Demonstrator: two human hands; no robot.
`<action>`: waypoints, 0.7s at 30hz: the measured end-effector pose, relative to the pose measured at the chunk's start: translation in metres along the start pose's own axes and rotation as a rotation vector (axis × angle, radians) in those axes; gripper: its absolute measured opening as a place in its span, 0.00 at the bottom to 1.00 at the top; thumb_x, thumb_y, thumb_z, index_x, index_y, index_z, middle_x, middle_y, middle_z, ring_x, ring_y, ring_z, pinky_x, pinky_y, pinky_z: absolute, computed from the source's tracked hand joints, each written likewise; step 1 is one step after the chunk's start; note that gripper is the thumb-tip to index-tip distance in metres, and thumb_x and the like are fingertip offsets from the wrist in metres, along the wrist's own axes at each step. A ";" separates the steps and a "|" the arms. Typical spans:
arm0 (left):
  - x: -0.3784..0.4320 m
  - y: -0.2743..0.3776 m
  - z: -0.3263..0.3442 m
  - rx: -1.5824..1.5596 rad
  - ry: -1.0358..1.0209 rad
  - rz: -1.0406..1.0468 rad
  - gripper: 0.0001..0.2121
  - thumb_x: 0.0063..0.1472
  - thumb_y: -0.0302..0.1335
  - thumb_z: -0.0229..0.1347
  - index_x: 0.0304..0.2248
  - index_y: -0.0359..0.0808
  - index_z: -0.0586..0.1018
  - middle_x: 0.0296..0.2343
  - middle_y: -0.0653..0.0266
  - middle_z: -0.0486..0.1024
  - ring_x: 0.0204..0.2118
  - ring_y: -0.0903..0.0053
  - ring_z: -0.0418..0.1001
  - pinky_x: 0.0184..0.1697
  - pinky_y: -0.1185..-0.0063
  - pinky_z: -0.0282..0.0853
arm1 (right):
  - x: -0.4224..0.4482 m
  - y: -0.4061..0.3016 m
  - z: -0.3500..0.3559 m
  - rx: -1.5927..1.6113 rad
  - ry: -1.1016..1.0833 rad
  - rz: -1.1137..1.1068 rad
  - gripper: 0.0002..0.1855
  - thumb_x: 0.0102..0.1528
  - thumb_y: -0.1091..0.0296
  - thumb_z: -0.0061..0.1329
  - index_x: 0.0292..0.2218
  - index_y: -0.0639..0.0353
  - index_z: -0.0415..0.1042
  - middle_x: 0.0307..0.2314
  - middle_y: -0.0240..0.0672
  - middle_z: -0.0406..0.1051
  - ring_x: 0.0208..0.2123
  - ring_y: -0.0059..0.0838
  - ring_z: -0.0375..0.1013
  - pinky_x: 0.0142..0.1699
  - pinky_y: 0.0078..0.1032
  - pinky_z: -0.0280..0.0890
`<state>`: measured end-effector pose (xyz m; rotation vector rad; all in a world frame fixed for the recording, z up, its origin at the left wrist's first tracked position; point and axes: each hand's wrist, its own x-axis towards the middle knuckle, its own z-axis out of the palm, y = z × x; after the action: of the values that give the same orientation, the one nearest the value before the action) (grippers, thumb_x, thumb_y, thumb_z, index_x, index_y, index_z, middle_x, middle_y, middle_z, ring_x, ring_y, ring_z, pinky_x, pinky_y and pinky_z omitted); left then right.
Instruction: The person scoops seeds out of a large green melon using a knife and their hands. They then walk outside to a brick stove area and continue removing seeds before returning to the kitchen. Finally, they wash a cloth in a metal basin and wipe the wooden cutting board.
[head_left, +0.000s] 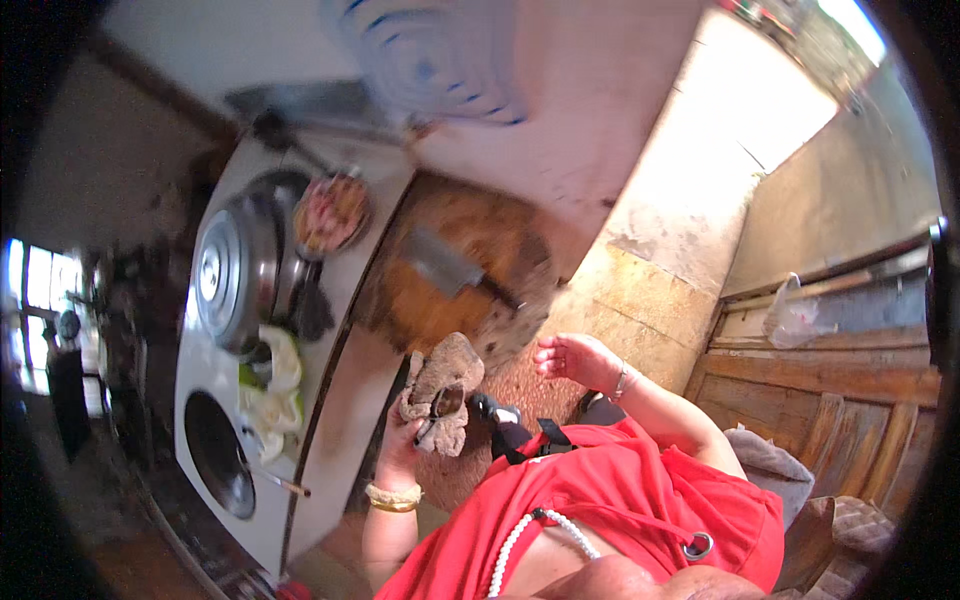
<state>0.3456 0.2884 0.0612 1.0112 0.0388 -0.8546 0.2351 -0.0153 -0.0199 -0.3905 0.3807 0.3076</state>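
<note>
My left hand (400, 442) grips a bunched brown cloth (448, 367), and a dark opening or item shows in its folds, too unclear to name. On the right, my right hand (577, 358) is held in the air with its fingers loosely bent and nothing in them. Beyond both hands stands a round wooden chopping block (420, 315). A cleaver (442, 262) lies flat on top of it, its handle pointing towards the right hand's side.
Left of the block, a white counter (315, 382) bears a lidded metal pot (232, 277), a bowl of what looks like cut meat (331, 213), pale green-rimmed vegetable pieces (274, 409) and a wok (219, 454). A plastic bag (792, 315) hangs by wooden furniture (817, 382) at right.
</note>
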 end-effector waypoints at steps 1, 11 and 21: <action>0.016 -0.008 0.030 0.019 -0.047 -0.027 0.27 0.42 0.26 0.58 0.44 0.34 0.63 0.37 0.62 0.67 0.40 0.73 0.66 0.42 0.75 0.64 | -0.027 -0.017 -0.018 0.027 0.009 -0.066 0.15 0.53 0.60 0.35 0.37 0.60 0.63 0.31 0.40 0.68 0.33 0.33 0.68 0.39 0.29 0.62; 0.241 -0.180 0.248 0.097 -0.386 -0.181 0.15 0.54 0.24 0.41 0.43 0.38 0.62 0.36 0.58 0.67 0.37 0.71 0.68 0.37 0.75 0.68 | -0.206 -0.183 -0.119 0.172 0.182 -0.603 0.15 0.52 0.60 0.35 0.36 0.61 0.64 0.30 0.42 0.68 0.31 0.35 0.69 0.37 0.29 0.62; 0.393 -0.230 0.504 -0.204 -0.583 -0.295 0.15 0.55 0.26 0.41 0.43 0.38 0.62 0.29 0.65 0.69 0.24 0.82 0.67 0.27 0.81 0.65 | -0.307 -0.375 -0.273 0.288 0.713 -0.977 0.13 0.50 0.56 0.40 0.33 0.54 0.65 0.27 0.35 0.69 0.27 0.30 0.69 0.30 0.23 0.62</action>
<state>0.2932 -0.3881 0.0180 0.5426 -0.2218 -1.3614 0.0177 -0.5268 -0.0105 -0.3515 0.8610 -0.8600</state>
